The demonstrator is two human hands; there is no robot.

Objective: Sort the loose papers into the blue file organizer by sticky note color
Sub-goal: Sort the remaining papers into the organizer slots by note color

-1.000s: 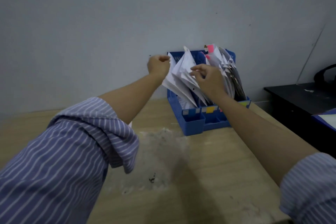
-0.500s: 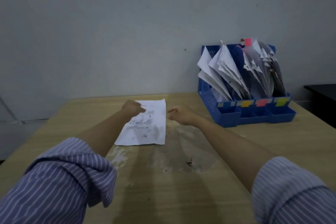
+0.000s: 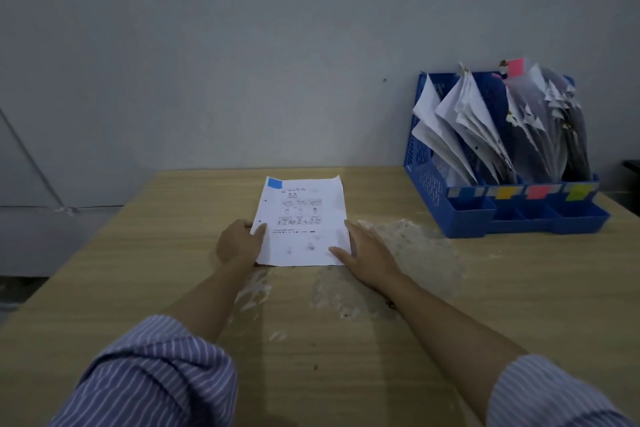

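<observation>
One white printed paper [image 3: 301, 218] lies flat on the wooden table [image 3: 138, 270], with a blue sticky note [image 3: 274, 183] at its top left corner. My left hand [image 3: 239, 243] pinches the paper's left edge, thumb on top. My right hand [image 3: 367, 253] rests with straight fingers along the right edge and its thumb on the lower right corner. The blue file organizer [image 3: 450, 215] stands at the back right against the wall, its slots full of papers. Its front carries blue, yellow, pink and yellow-green labels. A pink sticky note [image 3: 516, 66] sticks up from the filed papers.
A worn, pale patch [image 3: 415, 246] marks the tabletop between the paper and the organizer. The grey wall [image 3: 277, 62] runs right behind the table. A dark piece of furniture [image 3: 632, 166] shows at the far right edge.
Both hands left the papers in the organizer and came down to the loose paper on the table. They now sit at its left and right edges. The view swung left.
</observation>
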